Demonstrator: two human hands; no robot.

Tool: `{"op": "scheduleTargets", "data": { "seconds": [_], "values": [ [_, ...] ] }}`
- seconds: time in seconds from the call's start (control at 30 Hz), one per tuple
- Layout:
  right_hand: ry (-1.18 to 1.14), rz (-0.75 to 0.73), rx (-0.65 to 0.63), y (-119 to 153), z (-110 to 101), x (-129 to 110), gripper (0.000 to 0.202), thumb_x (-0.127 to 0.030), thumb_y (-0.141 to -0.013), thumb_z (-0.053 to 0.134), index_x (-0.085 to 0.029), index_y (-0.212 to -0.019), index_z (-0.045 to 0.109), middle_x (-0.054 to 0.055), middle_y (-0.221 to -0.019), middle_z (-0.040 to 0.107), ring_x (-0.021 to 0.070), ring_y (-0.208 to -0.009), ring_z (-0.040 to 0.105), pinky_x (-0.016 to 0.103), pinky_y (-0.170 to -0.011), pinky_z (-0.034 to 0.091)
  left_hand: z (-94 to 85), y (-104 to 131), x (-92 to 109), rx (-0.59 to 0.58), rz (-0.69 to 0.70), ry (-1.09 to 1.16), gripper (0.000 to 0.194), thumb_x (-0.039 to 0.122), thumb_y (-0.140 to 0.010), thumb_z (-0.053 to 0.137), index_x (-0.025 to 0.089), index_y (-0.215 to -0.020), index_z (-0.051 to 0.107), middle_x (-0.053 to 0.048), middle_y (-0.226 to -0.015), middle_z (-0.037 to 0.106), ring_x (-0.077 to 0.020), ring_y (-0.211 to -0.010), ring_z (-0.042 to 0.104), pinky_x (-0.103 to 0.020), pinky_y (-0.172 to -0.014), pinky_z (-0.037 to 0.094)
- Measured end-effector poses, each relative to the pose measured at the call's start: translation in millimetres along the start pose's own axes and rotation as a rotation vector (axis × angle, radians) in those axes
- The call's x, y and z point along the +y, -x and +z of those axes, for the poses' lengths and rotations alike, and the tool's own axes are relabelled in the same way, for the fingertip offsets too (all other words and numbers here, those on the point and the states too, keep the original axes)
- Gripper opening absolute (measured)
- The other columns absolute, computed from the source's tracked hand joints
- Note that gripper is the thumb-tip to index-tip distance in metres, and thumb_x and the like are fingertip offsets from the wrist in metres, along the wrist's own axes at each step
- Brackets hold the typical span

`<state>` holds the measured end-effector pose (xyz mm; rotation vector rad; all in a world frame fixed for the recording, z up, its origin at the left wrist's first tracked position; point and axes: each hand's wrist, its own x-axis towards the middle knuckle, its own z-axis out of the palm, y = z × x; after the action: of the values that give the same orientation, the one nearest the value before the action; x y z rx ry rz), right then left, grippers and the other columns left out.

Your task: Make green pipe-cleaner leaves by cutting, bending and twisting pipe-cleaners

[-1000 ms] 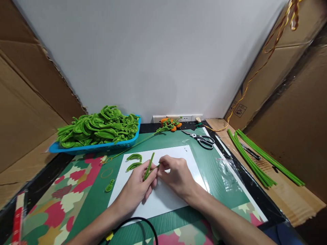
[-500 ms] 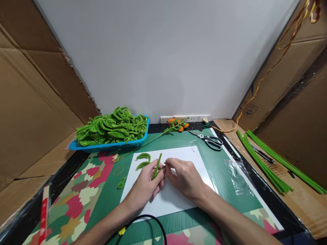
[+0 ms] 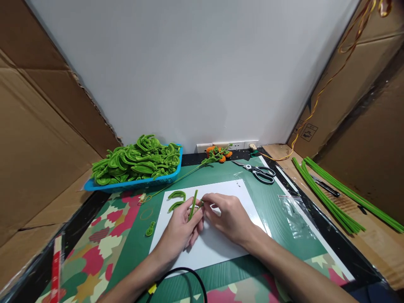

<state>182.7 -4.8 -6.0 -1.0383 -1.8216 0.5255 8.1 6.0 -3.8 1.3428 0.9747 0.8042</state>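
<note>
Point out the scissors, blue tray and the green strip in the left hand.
Scissors (image 3: 248,167): head view, on the pivot.
Blue tray (image 3: 132,184): head view, on the front wall.
Green strip (image 3: 193,204): head view, mid-length.

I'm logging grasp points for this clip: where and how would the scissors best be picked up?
Probably by the handle loops, with the right hand coming from the near right: the scissors lie flat, loops toward that side, while the pointed blades aim away to the left.
</note>
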Motion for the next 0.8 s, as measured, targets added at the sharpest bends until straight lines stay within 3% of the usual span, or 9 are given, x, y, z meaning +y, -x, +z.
{"op": "scheduleTargets", "data": {
  "seconds": [0.2, 0.3, 0.53, 0.67, 0.8],
  "values": [
    [-0.037, 0.021, 0.077, -1.2, -5.7, 4.7, 0.038, -0.01, -0.097, 0.055, -0.022, -0.131, 0.063, 0.005, -0.103, 0.079, 0.018, -0.084, 0.077, 0.031, -0.081, 0.063, -4.4, -1.9, 6.9, -0.005, -0.037, 0.061, 0.04, 0.057, -0.096, 0.065, 0.019, -0.09, 0.056, 0.006, -0.059, 0.06, -0.005, -0.029, 0.048, -0.012, -0.03, 0.032],
    [-0.015, -0.027, 0.085, -0.8, -9.5, 8.6, 0.045, -0.007, -0.096, 0.053, -0.024, -0.137, 0.06, 0.006, -0.112, 0.078, 0.0187, -0.092, 0.076, 0.031, -0.082, 0.062, -7.0, -1.9, 11.1, -0.019, -0.074, 0.102, 0.042, 0.057, -0.096, 0.065, 0.018, -0.084, 0.055, 0.006, -0.062, 0.059, -0.0046, -0.031, 0.05, -0.012, -0.031, 0.034],
    [0.082, -0.143, 0.005, 0.5, -11.1, 7.9, 0.034, -0.01, -0.101, 0.056, -0.026, -0.13, 0.066, 0.006, -0.115, 0.077, 0.0199, -0.1, 0.074, 0.031, -0.088, 0.059, -6.4, 1.1, 10.9, -0.06, -0.111, 0.161, 0.039, 0.057, -0.095, 0.068, 0.021, -0.1, 0.054, 0.008, -0.064, 0.058, -0.0018, -0.032, 0.037, -0.012, -0.032, 0.028],
    [0.161, -0.186, 0.01, -0.5, -11.1, 11.2, 0.041, -0.003, -0.099, 0.052, -0.026, -0.13, 0.067, 0.006, -0.119, 0.076, 0.0201, -0.104, 0.073, 0.031, -0.087, 0.059, -4.9, 2.8, 10.5, -0.122, -0.133, 0.159, 0.041, 0.058, -0.094, 0.069, 0.02, -0.1, 0.054, 0.009, -0.063, 0.051, -0.0005, -0.035, 0.03, -0.012, -0.034, 0.018],
    [0.208, -0.225, 0.014, -1.4, -14.3, 13.3, 0.045, -0.001, -0.098, 0.053, -0.025, -0.134, 0.066, 0.008, -0.126, 0.073, 0.0203, -0.11, 0.071, 0.03, -0.089, 0.059, -3.9, 4.4, 12.3, -0.19, -0.151, 0.142, 0.039, 0.056, -0.096, 0.068, 0.02, -0.099, 0.054, 0.009, -0.062, 0.049, -0.0005, -0.037, 0.028, -0.013, -0.035, 0.015]
  ]
}}
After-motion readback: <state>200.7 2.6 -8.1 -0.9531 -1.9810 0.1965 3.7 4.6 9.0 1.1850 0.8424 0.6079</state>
